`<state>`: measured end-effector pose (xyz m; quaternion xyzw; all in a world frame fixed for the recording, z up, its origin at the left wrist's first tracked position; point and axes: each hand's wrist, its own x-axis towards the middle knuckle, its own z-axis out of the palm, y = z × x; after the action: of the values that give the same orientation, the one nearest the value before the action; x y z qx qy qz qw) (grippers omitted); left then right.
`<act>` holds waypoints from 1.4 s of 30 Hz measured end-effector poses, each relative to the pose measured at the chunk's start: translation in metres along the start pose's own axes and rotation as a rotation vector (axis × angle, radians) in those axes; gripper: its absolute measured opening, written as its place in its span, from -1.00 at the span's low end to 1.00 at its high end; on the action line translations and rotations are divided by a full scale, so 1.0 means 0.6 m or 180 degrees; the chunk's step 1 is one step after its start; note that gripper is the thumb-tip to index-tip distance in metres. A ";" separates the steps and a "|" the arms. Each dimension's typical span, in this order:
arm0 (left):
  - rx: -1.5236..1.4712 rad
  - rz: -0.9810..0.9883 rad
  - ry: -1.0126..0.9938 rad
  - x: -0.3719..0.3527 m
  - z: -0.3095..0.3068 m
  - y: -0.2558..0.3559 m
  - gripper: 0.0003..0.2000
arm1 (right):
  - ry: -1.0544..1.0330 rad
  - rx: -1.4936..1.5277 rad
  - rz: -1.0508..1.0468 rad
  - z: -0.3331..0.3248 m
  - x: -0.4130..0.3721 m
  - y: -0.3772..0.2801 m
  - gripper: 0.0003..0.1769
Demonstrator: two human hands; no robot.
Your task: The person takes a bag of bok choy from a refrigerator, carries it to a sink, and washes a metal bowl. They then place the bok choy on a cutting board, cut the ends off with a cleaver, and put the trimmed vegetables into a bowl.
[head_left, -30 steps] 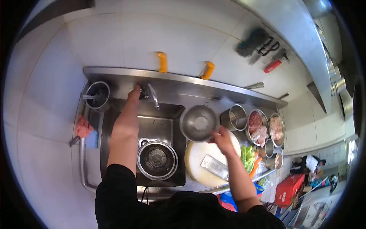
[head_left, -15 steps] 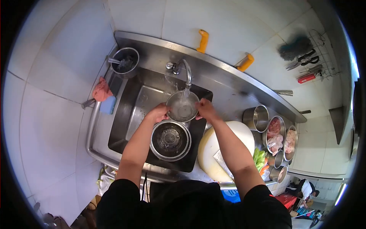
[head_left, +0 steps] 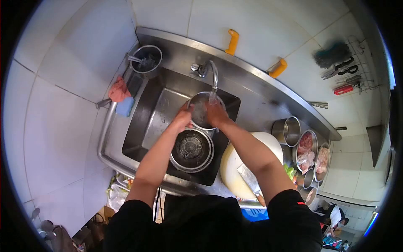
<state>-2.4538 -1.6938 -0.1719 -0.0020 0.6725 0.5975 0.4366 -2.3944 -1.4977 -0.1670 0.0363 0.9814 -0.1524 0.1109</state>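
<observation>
You stood over a stainless steel sink [head_left: 157,111] set into a steel counter [head_left: 260,107] against a white tiled wall [head_left: 58,109], all seen from above. A pink cloth [head_left: 119,90] and a blue sponge [head_left: 125,106] lay on the sink's left edge. On the right sat a round white cutting board [head_left: 256,153] with a cleaver [head_left: 249,178] on it, near tins of raw meat [head_left: 306,148]. A dark pot [head_left: 192,150] sat in the basin.

The steel bowl [head_left: 201,112] was round, shiny and wet (water ran into it), held above the basin directly under the faucet [head_left: 212,74], just behind the pot. Your left hand [head_left: 183,118] gripped its left rim with fingers curled around the edge. Your right hand [head_left: 216,113] lay over its right side, reaching into the bowl; whether those fingers were spread or pressed together cannot be told.
</observation>
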 end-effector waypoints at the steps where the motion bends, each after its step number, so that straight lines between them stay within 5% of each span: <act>1: -0.0182 -0.0017 0.0030 -0.001 0.033 -0.002 -0.52 | -0.0022 0.0002 -0.0002 0.008 -0.004 -0.018 -0.48; 3: -0.0560 0.0027 0.0103 0.011 0.077 0.011 -0.55 | 0.0458 0.1047 0.0773 0.010 0.005 -0.059 -0.45; 4: -0.0769 0.0778 0.0292 0.102 0.059 -0.071 -0.50 | -0.0006 0.1758 0.0081 0.029 0.009 -0.045 -0.45; 5: -0.0779 0.0773 0.0298 0.090 0.026 -0.057 -0.50 | -0.0018 0.1754 0.0079 0.036 0.017 -0.025 -0.45; 7: 0.0119 0.0120 -0.0143 0.036 -0.018 -0.019 -0.46 | -0.1787 -0.0816 -0.0687 0.035 0.024 0.029 -0.46; 8: -0.0030 0.0101 -0.0094 0.032 0.004 -0.027 -0.46 | -0.0962 -0.0141 -0.0242 -0.015 -0.007 0.022 -0.45; 9: -0.0029 0.0082 -0.0093 0.030 0.033 -0.030 -0.46 | -0.0976 -0.0129 -0.0241 -0.006 -0.010 0.002 -0.45; 11: -0.0628 -0.0086 -0.0020 0.028 0.079 -0.014 -0.50 | 0.0384 0.0649 0.0873 0.014 0.002 -0.043 -0.45; 12: -0.0656 0.0413 0.0187 0.157 0.064 -0.150 -0.56 | 0.0195 0.0836 0.0342 0.065 -0.001 -0.023 -0.47; 13: -0.0677 0.0412 0.0192 0.148 0.031 -0.142 -0.56 | 0.0181 0.0821 0.0334 0.048 -0.030 -0.031 -0.47; 15: -0.0729 -0.0277 -0.0693 0.088 -0.046 -0.058 -0.50 | -0.0922 0.0727 -0.1007 -0.034 -0.087 -0.047 -0.55; 17: -0.0254 -0.0236 -0.0746 0.076 -0.077 -0.026 -0.38 | -0.0822 0.0430 -0.1017 -0.068 -0.104 -0.032 -0.57; 19: -0.0567 -0.0945 -0.0753 0.119 -0.077 -0.036 -0.27 | -0.0670 0.0128 -0.1024 -0.070 -0.098 -0.030 -0.58; 20: -0.0585 -0.0766 -0.0328 0.055 -0.035 0.035 -0.23 | -0.0274 0.1047 -0.0328 -0.049 -0.083 -0.024 -0.57; 22: -0.1608 -0.0255 -0.0615 0.109 0.037 0.021 -0.25 | 0.0714 0.2612 0.0648 -0.006 -0.050 -0.014 -0.56; 23: -0.0797 0.0415 -0.0050 0.118 0.070 0.013 -0.26 | 0.0715 0.2601 0.0642 0.001 -0.039 -0.013 -0.56; 24: 0.0030 0.1078 0.0516 0.117 0.101 0.007 -0.28 | 0.0983 0.4221 0.1040 0.003 -0.024 -0.012 -0.56; 25: 0.0026 0.1096 0.0516 0.095 0.134 0.005 -0.28 | 0.1231 0.5845 0.1432 0.007 -0.009 -0.005 -0.56; 27: 0.1734 0.2696 0.2602 0.035 0.183 -0.001 -0.40 | 0.1076 0.6292 0.1174 0.044 0.009 0.052 -0.52; 29: 0.1286 0.2605 0.2629 0.053 0.169 -0.021 -0.43 | 0.1174 0.7190 0.1879 0.047 0.012 0.064 -0.46; 31: 0.0842 0.2480 0.2626 0.087 0.143 -0.055 -0.45 | 0.1409 0.6729 0.2468 -0.044 -0.021 -0.013 -0.43; 33: -0.1489 0.1582 0.0869 0.117 0.101 -0.072 -0.43 | 0.1647 0.6476 0.2872 -0.060 -0.027 -0.026 -0.45; 34: -0.1504 0.1348 0.0669 0.112 0.087 -0.067 -0.33 | 0.1650 0.6486 0.2872 -0.036 -0.019 -0.012 -0.45; 36: -0.1870 0.0748 0.0387 0.105 0.059 -0.063 -0.32 | 0.1659 0.5468 0.1464 0.036 0.007 0.031 -0.53; 37: -0.2233 0.0143 0.0099 0.100 0.051 -0.060 -0.32 | 0.1657 0.5480 0.1462 0.038 0.012 0.030 -0.53; 39: -0.2006 0.0108 0.0037 0.069 0.038 -0.038 -0.27 | 0.1143 0.3480 0.0503 0.038 0.025 0.024 -0.62; 42: -0.1168 0.0014 0.0407 0.121 -0.016 -0.048 -0.17 | 0.1347 0.1125 0.0164 -0.008 -0.016 -0.016 -0.75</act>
<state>-2.4892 -1.6717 -0.2389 -0.1181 0.5787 0.7097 0.3839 -2.3869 -1.5059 -0.1575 0.1110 0.9396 -0.3075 -0.1009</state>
